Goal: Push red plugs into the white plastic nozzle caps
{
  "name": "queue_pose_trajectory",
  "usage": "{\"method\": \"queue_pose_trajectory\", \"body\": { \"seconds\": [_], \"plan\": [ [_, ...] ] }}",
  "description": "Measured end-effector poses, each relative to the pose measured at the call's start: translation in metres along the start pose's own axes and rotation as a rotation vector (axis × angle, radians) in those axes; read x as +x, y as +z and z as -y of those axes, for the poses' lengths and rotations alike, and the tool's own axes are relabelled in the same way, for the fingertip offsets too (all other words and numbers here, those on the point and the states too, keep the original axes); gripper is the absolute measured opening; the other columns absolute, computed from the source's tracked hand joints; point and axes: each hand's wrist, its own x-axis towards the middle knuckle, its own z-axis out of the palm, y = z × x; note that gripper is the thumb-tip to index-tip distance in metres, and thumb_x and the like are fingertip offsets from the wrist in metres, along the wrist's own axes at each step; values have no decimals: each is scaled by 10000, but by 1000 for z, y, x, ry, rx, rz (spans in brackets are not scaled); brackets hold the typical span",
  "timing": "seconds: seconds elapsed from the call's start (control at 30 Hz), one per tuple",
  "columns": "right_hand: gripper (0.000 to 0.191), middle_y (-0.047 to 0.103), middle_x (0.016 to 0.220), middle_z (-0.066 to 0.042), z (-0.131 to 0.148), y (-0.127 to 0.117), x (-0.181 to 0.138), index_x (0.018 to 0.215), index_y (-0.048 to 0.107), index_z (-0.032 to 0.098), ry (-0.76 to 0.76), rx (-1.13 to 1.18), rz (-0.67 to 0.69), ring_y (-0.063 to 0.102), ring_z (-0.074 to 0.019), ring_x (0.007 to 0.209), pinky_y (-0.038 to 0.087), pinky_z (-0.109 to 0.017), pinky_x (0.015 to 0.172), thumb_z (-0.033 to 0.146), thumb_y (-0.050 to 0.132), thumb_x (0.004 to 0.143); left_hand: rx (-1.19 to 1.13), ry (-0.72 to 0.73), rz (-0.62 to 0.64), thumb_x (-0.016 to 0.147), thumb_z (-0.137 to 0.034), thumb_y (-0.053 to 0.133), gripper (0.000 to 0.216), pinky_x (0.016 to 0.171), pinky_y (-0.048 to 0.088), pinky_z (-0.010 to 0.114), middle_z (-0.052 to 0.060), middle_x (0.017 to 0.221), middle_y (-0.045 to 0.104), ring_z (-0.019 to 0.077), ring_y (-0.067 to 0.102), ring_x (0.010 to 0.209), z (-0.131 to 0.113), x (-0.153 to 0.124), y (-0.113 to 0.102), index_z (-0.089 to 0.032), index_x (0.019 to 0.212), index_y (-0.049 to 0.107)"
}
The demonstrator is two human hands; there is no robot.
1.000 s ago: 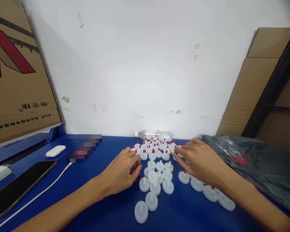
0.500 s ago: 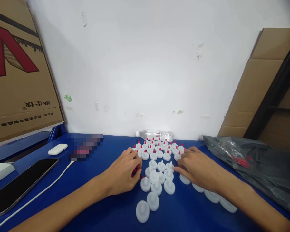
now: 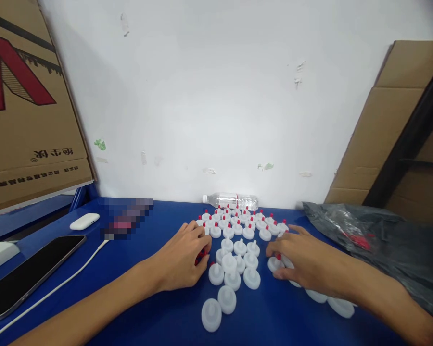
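My left hand (image 3: 184,257) rests on the table with its fingers curled around several small red tip caps (image 3: 201,256), mostly hidden in the palm. Just right of it stands a white nozzle cap (image 3: 216,274) with a red tip. Plain white nozzle caps (image 3: 251,278) lie in a loose group between my hands, some leaning on others. My right hand (image 3: 299,262) has its thumb and fingers closed around a red-tipped white nozzle cap (image 3: 274,265). More white caps (image 3: 341,306) are partly covered by my right hand and forearm.
Behind the plain caps sit rows of red-tipped caps (image 3: 248,232), backed by a lying clear bottle (image 3: 231,201) near the wall. A phone (image 3: 32,274), white cable (image 3: 57,288) and white case (image 3: 84,221) are left. A grey plastic bag (image 3: 393,259) lies right.
My right hand has moved right and slightly toward me, away from the plain caps. Red-tipped caps beside its earlier place now show. My left hand stays nearly still.
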Motion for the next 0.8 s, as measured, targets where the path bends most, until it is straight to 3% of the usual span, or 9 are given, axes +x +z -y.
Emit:
{"method": "queue_pose_trajectory", "body": {
  "seconds": [0.1, 0.27, 0.47, 0.57, 0.8],
  "plan": [
    [195, 753, 844, -20, 0, 0, 3, 967, 724, 248, -45, -43, -19, 722, -258, 861, 419, -522, 1002, 150, 738, 799, 0, -8, 2, 881, -167, 545, 48, 794, 403, 392, 60, 918, 593, 246, 491, 911, 0, 0, 0, -191, 873, 585],
    [81, 729, 909, -54, -3, 1, 7, 970, 671, 202, -142, -155, -201, 707, -252, 868, 437, -486, 964, 263, 636, 929, -4, -11, -28, 938, -173, 489, 113, 807, 399, 398, 57, 926, 602, 239, 489, 914, 0, 3, -3, -187, 853, 561],
    [138, 686, 830, -42, 9, -9, 15, 1037, 580, 193, -99, -217, -321, 671, -250, 766, 468, -368, 713, 319, 547, 990, -41, 12, -144, 988, -171, 409, 236, 761, 389, 377, 46, 811, 585, 218, 470, 839, -2, 5, -8, -182, 777, 515],
    [168, 674, 913, -56, 25, -13, 16, 1055, 592, 198, -130, -168, -388, 656, -236, 786, 451, -350, 699, 340, 528, 994, -44, 68, -234, 989, -173, 402, 276, 732, 377, 375, 38, 746, 560, 204, 450, 786, -8, 3, -9, -186, 725, 480],
    [246, 593, 814, -18, 54, -6, 13, 930, 607, 206, -423, -175, -482, 568, -175, 705, 386, -316, 642, 409, 495, 1013, 20, 298, -353, 950, -223, 488, 208, 681, 363, 371, 30, 696, 539, 196, 431, 734, -32, -5, -11, -186, 746, 511]
  ]
}}
